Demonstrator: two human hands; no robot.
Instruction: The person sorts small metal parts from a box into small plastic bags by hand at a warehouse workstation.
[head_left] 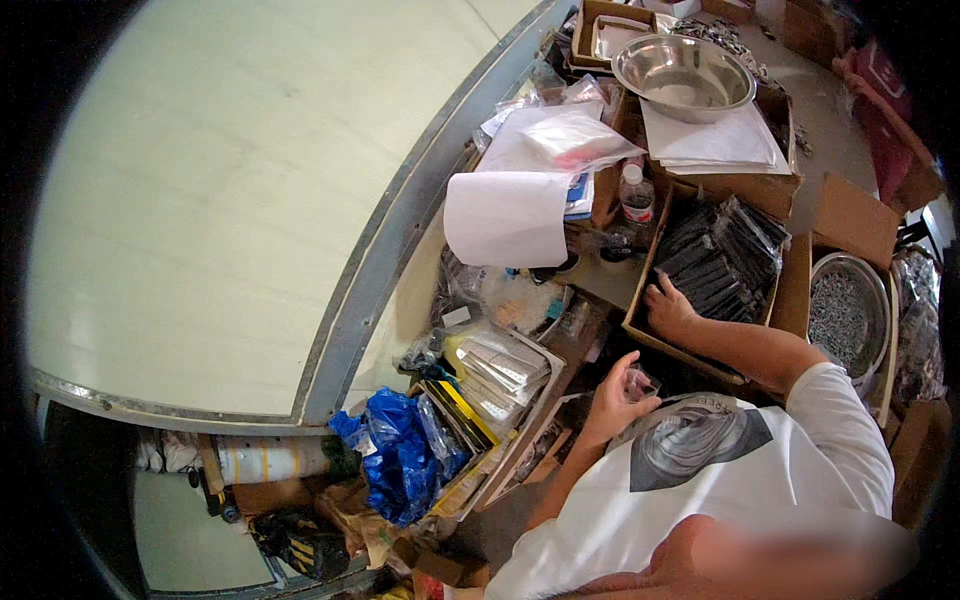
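Note:
My left hand [608, 405] is curled in front of my shirt, fingers and thumb closed around a small clear plastic piece [638, 384]; its exact kind is hard to make out. My right hand [672, 308] lies at the near left side of an open cardboard box [640, 318], its fingertips a little apart and nothing visible in them. Beside those fingers, the box is filled with long black pieces [712, 255] in clear plastic bags. Whether the fingertips touch the bags I cannot tell.
Behind the box stand a clear bottle [636, 195], papers [505, 215] and a steel basin [684, 75]. A metal bowl of small grey parts [848, 310] sits in a carton at right. Blue plastic bag [398, 450] and tray of flat packs [505, 360] lie left.

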